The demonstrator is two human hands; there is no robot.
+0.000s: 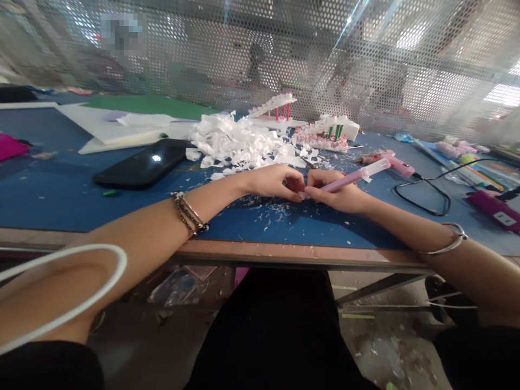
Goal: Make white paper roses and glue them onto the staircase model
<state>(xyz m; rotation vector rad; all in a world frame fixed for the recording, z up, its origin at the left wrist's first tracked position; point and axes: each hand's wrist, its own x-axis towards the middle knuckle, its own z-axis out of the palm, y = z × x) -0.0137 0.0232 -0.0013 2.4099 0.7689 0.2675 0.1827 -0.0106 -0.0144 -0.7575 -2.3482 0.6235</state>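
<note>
My right hand [339, 194] is closed around a slim pink pen-like tool [357, 176], whose paler end points up and to the right. Its working tip is hidden by my fingers. Close beside it, my left hand [276, 181] is curled in a pinch, with a small white scrap [302, 195] between the fingertips. Both hands meet just above the blue table [227, 219], over fine white shavings. A large heap of white paper scraps [239, 142] lies right behind my left hand.
A black phone [142, 165] lies left of the heap. Behind stand small white models [341, 130] with red and green posts. A pink glue gun [400, 165] with a black cable [444, 197] is at right. White sheets [114, 124] lie at left; a perforated metal screen [284, 59] closes the back.
</note>
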